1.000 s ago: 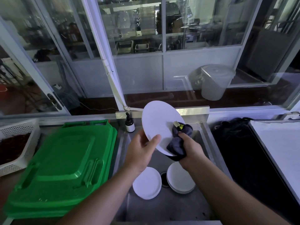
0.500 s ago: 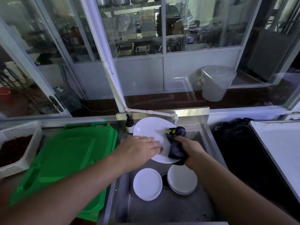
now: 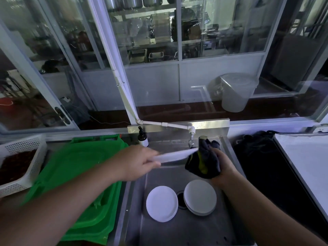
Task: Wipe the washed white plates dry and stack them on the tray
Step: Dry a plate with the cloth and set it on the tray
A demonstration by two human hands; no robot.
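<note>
My left hand (image 3: 140,163) grips the left rim of a white plate (image 3: 174,154), held nearly flat and edge-on over the steel sink (image 3: 179,226). My right hand (image 3: 222,166) grips a dark cloth (image 3: 204,161) with a yellow patch, bunched against the plate's right edge. Two low stacks of white plates lie on the sink floor: a left stack (image 3: 161,203) and a right stack (image 3: 200,197), either side of the drain (image 3: 180,201). A green tray (image 3: 74,174) lies on the counter to the left of the sink.
A dark pump bottle (image 3: 142,138) stands at the sink's back left, below a white tap pipe (image 3: 165,124). A white perforated basket (image 3: 21,162) sits far left. A dark bag (image 3: 257,148) and a white-topped table (image 3: 308,162) are on the right. Glass panels stand behind.
The plate has tipped from upright and facing me to nearly flat and edge-on. My left hand shifted to its left rim, and the cloth moved to its right edge.
</note>
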